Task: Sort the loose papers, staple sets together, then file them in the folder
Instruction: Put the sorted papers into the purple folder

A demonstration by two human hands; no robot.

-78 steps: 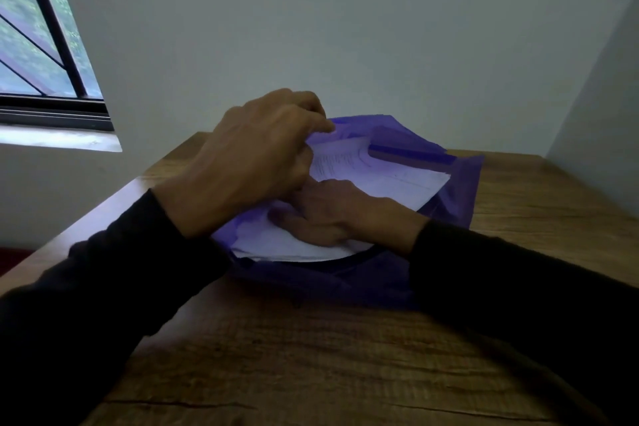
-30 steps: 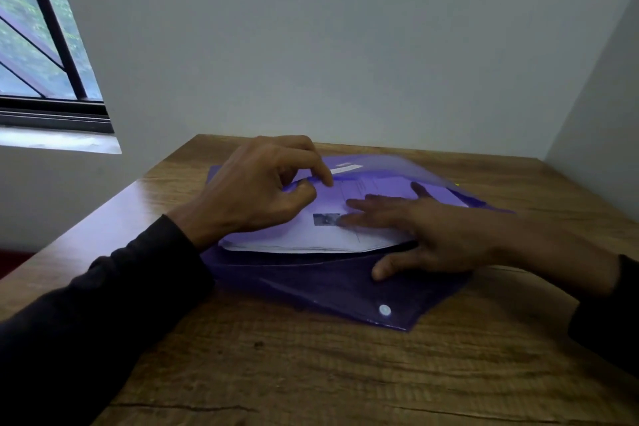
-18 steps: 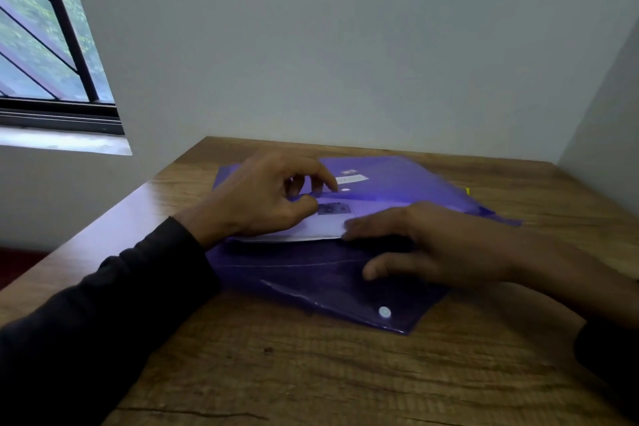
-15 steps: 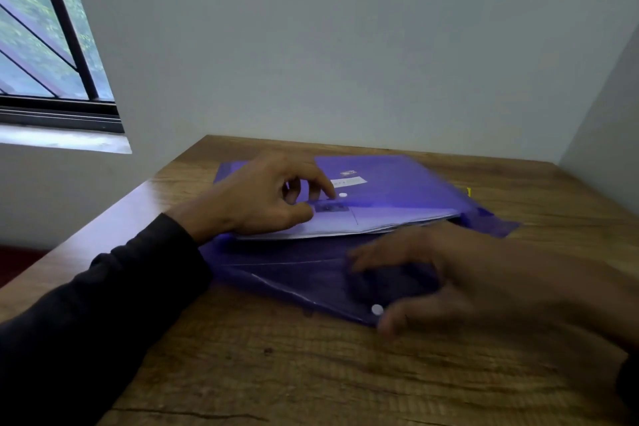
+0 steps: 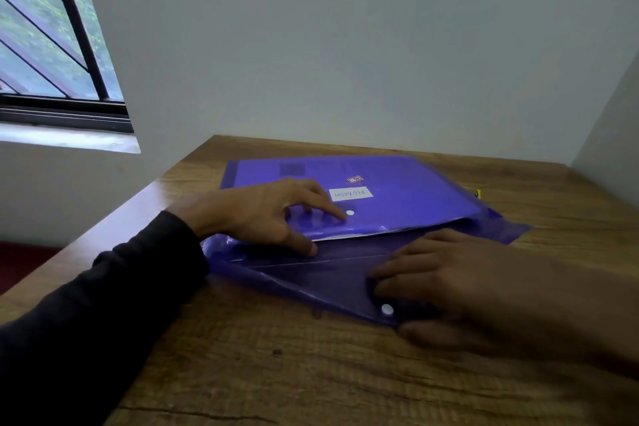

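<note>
A purple plastic folder (image 5: 397, 197) lies on the wooden table (image 5: 276, 373), with a white label and a snap stud on its front. The papers (image 5: 349, 235) sit inside it; only a thin white edge shows at the mouth. The folder's flap (image 5: 311, 273) lies unfolded toward me. My left hand (image 5: 266, 214) rests on the folder's front, index fingertip beside the stud and thumb on the flap's fold. My right hand (image 5: 446, 290) holds the flap's tip, fingers on top near its white snap (image 5: 387, 309), thumb below its edge.
White walls close off the table at the back and on the right. A barred window (image 5: 45, 38) is at the upper left, beyond the table's left edge. A small yellow object (image 5: 478, 193) peeks out behind the folder's right end.
The papers have slid fully into the folder and its front now covers them. My right hand left the papers and moved back to the flap's tip. My left hand shifted onto the folder's front.
</note>
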